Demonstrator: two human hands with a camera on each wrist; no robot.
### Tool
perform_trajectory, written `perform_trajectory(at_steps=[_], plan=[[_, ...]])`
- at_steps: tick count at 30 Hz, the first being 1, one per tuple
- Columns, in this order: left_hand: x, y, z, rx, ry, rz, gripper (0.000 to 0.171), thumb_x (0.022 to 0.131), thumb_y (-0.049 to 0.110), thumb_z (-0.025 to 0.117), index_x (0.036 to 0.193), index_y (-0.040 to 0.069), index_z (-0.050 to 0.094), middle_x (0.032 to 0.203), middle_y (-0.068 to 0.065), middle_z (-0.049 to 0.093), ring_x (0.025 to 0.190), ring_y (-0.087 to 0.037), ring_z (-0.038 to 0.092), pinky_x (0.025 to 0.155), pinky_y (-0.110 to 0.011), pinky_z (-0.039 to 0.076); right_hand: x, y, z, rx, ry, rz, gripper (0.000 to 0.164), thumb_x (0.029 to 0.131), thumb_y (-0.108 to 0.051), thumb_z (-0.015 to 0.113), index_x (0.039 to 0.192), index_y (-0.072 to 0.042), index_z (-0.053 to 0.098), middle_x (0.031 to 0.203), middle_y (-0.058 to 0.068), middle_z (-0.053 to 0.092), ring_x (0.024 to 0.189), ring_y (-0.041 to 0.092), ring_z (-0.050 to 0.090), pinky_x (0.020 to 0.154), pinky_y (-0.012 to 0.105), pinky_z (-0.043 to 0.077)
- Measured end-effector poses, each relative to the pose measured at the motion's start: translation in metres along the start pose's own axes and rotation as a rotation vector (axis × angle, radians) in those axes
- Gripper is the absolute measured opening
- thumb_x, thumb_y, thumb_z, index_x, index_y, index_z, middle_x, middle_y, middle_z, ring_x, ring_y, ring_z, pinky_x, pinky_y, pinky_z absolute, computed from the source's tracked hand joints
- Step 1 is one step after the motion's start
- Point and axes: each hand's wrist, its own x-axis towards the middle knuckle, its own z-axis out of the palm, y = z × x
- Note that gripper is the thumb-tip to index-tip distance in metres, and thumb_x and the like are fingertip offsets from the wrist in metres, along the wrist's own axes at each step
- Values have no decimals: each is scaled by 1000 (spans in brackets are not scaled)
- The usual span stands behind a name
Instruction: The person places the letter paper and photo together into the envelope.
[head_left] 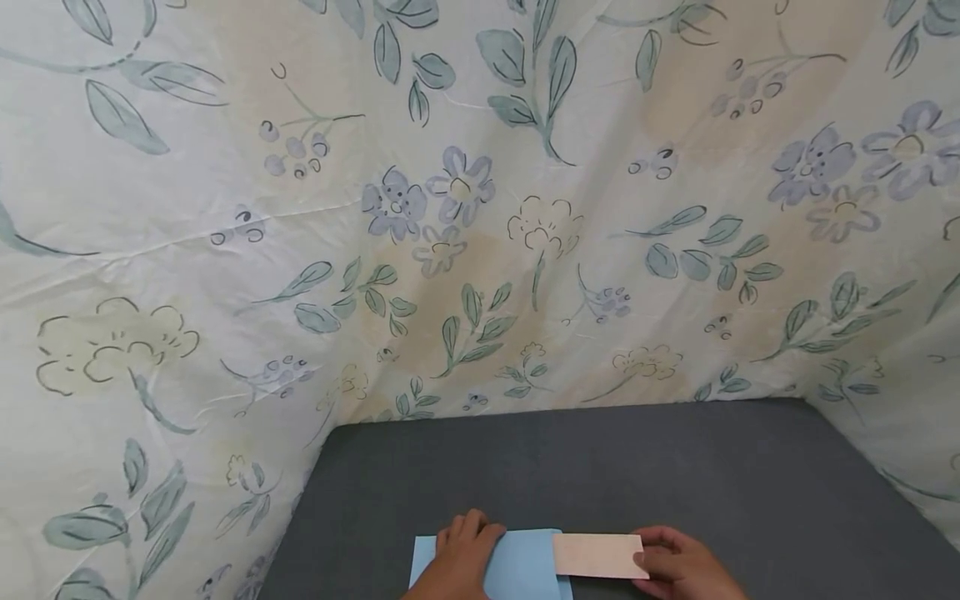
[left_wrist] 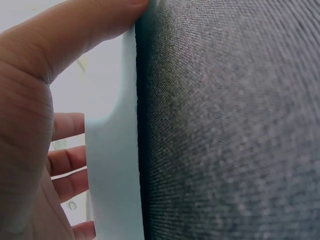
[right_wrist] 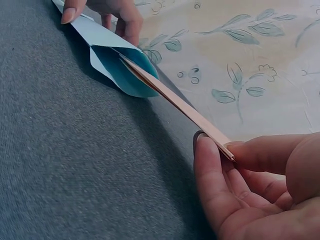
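A light blue paper envelope (head_left: 525, 560) lies on its side across the dark grey surface, its mouth gaping toward the right. My left hand (head_left: 467, 560) grips it, thumb at one long edge and fingers at the other, as the left wrist view shows along the envelope's side (left_wrist: 112, 165). Between thumb and fingers my right hand (head_left: 678, 565) pinches the outer end of a folded pale pink paper (head_left: 600, 555). In the right wrist view the inner end of this pink paper (right_wrist: 185, 107) sits inside the envelope's mouth (right_wrist: 142, 82); how deep it reaches is hidden.
The dark grey cloth-covered tabletop (head_left: 570, 467) stretches behind and to both sides of the hands. A white curtain (head_left: 465, 250) printed with leaves and flowers hangs along the back and sides of it.
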Motion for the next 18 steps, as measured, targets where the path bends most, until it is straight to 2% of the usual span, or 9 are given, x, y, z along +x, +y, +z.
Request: perform_trajectory(at_steps=[4,9,15,18], plan=[[2,-4,3,-12,3,-5,99,79,77,85,152,16,59,125,9,40,106,-11,34,92,-54,35,2,2,3,4,-12,0,45,106,-9,71,138,18,54,119,17,66,104,27,70,95,50,59],[7,-10,10,-36,16,21,101,76,82,84,151,19,60,125,11,41,106,-10,35,90,-54,34,4,5,8,23,-42,8,46,107,-10,71,139,18,52,120,17,66,105,28,70,97,49,58],[4,6,5,34,-2,29,93,81,68,89,152,14,60,126,8,41,106,-10,35,90,-50,35,4,7,16,20,-46,15,46,107,-11,71,137,19,52,119,18,66,104,27,70,97,49,57],[3,8,5,48,5,40,92,83,68,88,152,14,59,127,8,41,106,-9,34,90,-48,34,5,8,19,-14,-59,6,43,107,-13,71,134,16,55,117,15,67,103,28,70,96,49,58]])
